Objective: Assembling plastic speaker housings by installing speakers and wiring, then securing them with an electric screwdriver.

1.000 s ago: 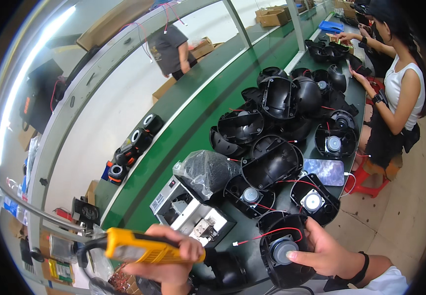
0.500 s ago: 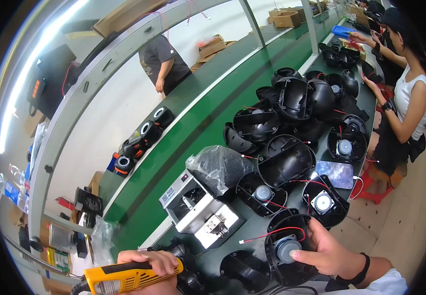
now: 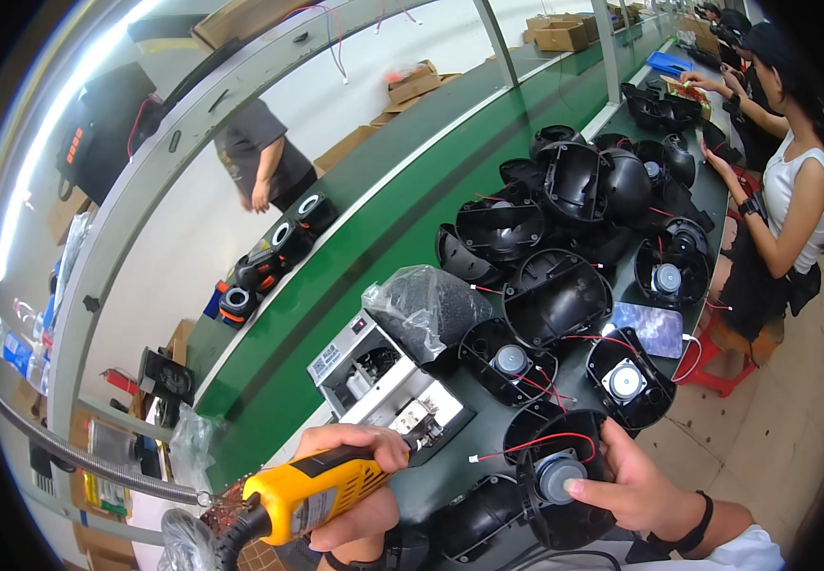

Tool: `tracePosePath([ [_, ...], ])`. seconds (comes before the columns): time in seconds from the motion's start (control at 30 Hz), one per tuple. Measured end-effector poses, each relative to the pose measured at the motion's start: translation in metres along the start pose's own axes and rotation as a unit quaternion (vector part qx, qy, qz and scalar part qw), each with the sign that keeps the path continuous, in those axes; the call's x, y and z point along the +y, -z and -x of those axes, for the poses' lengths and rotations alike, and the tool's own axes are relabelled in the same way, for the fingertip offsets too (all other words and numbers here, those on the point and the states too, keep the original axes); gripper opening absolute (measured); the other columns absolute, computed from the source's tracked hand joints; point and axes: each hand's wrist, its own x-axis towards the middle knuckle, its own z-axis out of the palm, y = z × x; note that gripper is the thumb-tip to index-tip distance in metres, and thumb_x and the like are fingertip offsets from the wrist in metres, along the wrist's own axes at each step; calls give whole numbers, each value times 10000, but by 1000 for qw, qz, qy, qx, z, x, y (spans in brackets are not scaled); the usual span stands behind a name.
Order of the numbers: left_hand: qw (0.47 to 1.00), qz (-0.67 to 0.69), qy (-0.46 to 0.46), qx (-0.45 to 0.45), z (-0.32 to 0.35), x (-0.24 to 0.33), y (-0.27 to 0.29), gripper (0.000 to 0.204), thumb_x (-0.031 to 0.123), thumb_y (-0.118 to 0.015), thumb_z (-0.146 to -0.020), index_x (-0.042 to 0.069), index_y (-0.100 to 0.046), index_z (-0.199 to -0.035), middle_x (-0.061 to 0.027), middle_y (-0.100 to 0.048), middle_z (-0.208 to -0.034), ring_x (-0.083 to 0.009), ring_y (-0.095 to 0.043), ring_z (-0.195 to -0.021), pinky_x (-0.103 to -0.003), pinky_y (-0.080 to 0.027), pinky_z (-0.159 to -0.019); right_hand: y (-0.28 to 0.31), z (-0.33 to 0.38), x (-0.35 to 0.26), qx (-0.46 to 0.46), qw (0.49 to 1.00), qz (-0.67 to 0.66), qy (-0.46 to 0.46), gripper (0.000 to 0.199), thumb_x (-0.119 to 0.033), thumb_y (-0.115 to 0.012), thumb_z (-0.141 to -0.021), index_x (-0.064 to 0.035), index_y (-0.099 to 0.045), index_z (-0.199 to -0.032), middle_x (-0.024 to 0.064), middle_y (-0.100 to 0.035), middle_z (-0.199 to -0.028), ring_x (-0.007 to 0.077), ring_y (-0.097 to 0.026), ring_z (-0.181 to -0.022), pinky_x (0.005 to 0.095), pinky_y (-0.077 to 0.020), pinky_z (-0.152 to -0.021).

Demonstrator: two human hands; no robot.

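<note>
My left hand [image 3: 355,481] is wrapped around a yellow and black electric screwdriver [image 3: 312,495]. Its front end reaches the silver outlet of a white screw feeder [image 3: 378,376]; whether the tip touches it is hard to tell. My right hand [image 3: 635,485] grips a curved black plastic shell [image 3: 574,528] by its right side, the thumb on the round grey speaker [image 3: 556,479] inside. From that speaker a red wire [image 3: 536,443] ends in a small white plug. Another black shell [image 3: 481,519] lies just left of the held one.
Several black shells [image 3: 556,295], some with speakers, are piled along the bench. A phone [image 3: 648,328] on a white cable lies at right. Behind the feeder sits a plastic-wrapped dark part [image 3: 431,305]. A green conveyor [image 3: 383,228] runs beyond. A co-worker [image 3: 797,200] sits at right; another person [image 3: 264,157] stands across.
My left hand has raised the screwdriver up and right to the screw feeder's outlet. The right hand still holds the shell, almost unmoved. The person across the conveyor has shifted left.
</note>
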Motion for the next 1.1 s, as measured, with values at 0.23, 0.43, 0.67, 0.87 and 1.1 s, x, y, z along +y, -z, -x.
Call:
tracePosePath([
  [0.23, 997, 44, 53, 20, -12, 17, -4, 1073, 1028, -375, -636, 37, -481, -1033, -52, -541, -632, -172, -529, -491, -316, -499, -518, 5, 2, 2, 2, 1000, -3, 5, 720, -49, -688, -938, 55, -241, -1493, 139, -485, -1409, 187, -481, -1318, 372, -383, -1126],
  [0.43, 999, 15, -44, -25, 5, 7, -4, 1040, 978, -487, -664, 17, -487, -1062, -85, -565, -687, -210, -556, -546, -365, -500, -565, 6, 1, 7, -9, 1000, -10, 13, 737, -54, -684, -944, 65, -219, -1502, 142, -465, -1431, 189, -472, -1329, 373, -373, -1134],
  [0.67, 956, -107, -178, -208, 16, 29, -19, 314, 267, -726, -932, -20, -623, -1010, -108, -609, -674, -255, -623, -582, -406, -567, -638, 19, 2, 16, -16, 999, -14, 27, 808, -109, -697, -953, 126, -159, -1508, 195, -381, -1497, 229, -355, -1424, 373, -272, -1188],
  [0.87, 954, -93, -216, -186, 37, 19, -17, 187, 103, -709, -921, -9, -615, -1037, -111, -624, -676, -262, -631, -580, -445, -587, -631, 23, 3, 16, -6, 1000, 9, 4, 832, -167, -714, -955, 147, -167, -1498, 222, -367, -1501, 235, -330, -1437, 376, -252, -1196],
  [1.1, 920, -116, -256, -272, 45, 10, 3, 216, 55, -714, -882, -8, -614, -1064, -126, -643, -690, -291, -653, -595, -483, -599, -667, 28, 3, 13, -10, 1000, -6, 24, 807, -170, -720, -952, 129, -199, -1491, 202, -384, -1493, 217, -350, -1420, 365, -262, -1190],
])
